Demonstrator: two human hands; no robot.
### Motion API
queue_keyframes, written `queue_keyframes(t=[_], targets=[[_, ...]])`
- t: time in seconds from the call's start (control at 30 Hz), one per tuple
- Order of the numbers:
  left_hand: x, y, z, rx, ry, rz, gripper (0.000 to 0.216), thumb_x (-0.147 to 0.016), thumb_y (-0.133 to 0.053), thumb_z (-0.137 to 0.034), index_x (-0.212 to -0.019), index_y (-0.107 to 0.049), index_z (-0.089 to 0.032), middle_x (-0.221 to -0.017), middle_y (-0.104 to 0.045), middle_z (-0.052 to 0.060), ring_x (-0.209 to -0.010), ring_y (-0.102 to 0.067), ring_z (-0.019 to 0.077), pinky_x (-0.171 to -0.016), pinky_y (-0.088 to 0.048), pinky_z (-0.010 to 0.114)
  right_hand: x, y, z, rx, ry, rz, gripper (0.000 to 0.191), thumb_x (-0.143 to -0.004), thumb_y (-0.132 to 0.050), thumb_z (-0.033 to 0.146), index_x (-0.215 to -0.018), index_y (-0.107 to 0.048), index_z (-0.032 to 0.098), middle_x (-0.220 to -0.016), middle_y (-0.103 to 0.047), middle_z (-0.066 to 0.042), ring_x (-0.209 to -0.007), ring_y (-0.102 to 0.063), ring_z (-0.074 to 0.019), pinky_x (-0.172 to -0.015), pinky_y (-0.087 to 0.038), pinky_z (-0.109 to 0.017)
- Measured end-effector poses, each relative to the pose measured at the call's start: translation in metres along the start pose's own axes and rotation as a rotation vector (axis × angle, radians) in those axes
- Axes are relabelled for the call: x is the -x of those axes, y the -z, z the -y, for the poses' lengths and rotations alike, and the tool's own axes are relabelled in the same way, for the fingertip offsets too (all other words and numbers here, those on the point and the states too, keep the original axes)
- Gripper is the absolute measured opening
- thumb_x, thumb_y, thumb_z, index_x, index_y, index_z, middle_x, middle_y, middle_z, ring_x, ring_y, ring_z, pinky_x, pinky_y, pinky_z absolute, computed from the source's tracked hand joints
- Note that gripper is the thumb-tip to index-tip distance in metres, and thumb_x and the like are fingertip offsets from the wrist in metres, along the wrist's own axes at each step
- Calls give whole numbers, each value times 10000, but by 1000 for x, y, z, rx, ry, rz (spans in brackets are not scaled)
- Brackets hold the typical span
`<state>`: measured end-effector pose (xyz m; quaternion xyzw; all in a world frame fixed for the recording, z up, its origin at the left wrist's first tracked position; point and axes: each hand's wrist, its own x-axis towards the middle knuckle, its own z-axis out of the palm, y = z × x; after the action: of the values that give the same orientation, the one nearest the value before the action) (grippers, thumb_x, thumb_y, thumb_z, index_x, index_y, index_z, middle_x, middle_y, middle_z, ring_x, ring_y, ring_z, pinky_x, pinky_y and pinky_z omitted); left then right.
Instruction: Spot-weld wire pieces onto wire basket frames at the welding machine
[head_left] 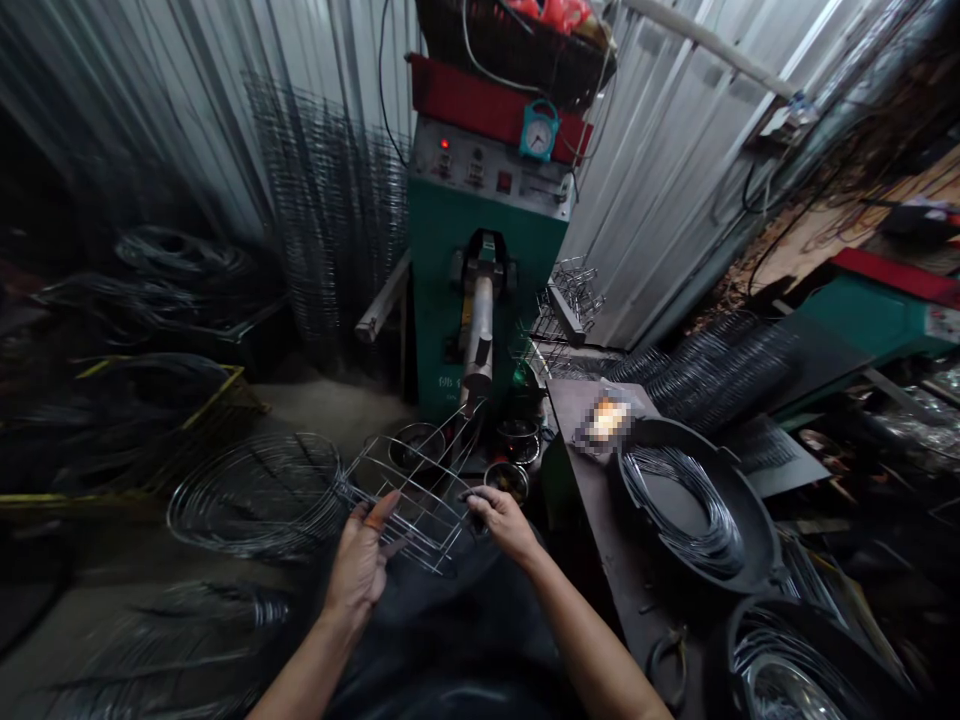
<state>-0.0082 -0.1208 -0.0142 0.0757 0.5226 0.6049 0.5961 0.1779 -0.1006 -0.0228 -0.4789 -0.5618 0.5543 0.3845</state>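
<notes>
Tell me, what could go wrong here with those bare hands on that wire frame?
The bare left hand and right hand hold the wire frame directly, so its wire ends might scratch or cut the skin. The frame's far end sits close to the metal arm of the green machine and could catch on it. The wire coil nearby might also snag the frame.
</notes>
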Motion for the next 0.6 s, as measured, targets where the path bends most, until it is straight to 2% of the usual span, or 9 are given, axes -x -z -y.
queue_keyframes(t=[0.2,0.33,0.4,0.5,0.57,0.6], targets=[[-7,2,-2,0,-48,17,367,-533,-727,-335,-805,-514,-210,-941,-610,47,-917,-549,225,-534,-486,276,-1,-5,4,-53,-30,-9,317,-773,-536,478,-782,-643,179,-558,-487,32,-502,-433,-87,-505,-371,-218],[-11,7,2,-1,-55,26,418,-491,-745,-318,-822,-512,-213,-904,-620,41,-942,-552,235,-564,-483,289,3,-10,4,-24,2,-33,312,-773,-538,466,-789,-659,179,-571,-500,30,-502,-450,-92,-512,-402,-223],[-9,16,4,-24,-53,39,424,-483,-749,-313,-824,-521,-208,-892,-623,42,-962,-551,242,-577,-474,286,9,-12,2,-6,-15,-2,328,-773,-531,481,-828,-670,189,-582,-530,19,-519,-484,-116,-536,-439,-252],[3,35,2,-59,-68,63,424,-490,-753,-310,-846,-554,-194,-891,-618,50,-928,-559,242,-578,-463,278,30,-7,-3,89,-49,93,341,-733,-573,485,-915,-675,216,-689,-622,-15,-675,-581,-196,-723,-487,-349],[17,49,-5,-44,-62,62,405,-518,-746,-307,-864,-576,-182,-899,-612,67,-889,-562,242,-577,-470,293,48,7,-10,194,-62,79,376,-672,-631,489,-951,-672,241,-853,-659,-47,-884,-586,-254,-898,-427,-394],[23,56,-10,-11,-58,53,389,-533,-740,-303,-866,-583,-178,-902,-610,76,-877,-560,244,-578,-476,304,53,17,-15,225,-84,30,402,-652,-636,514,-957,-671,256,-928,-655,-59,-965,-565,-273,-935,-404,-402]])
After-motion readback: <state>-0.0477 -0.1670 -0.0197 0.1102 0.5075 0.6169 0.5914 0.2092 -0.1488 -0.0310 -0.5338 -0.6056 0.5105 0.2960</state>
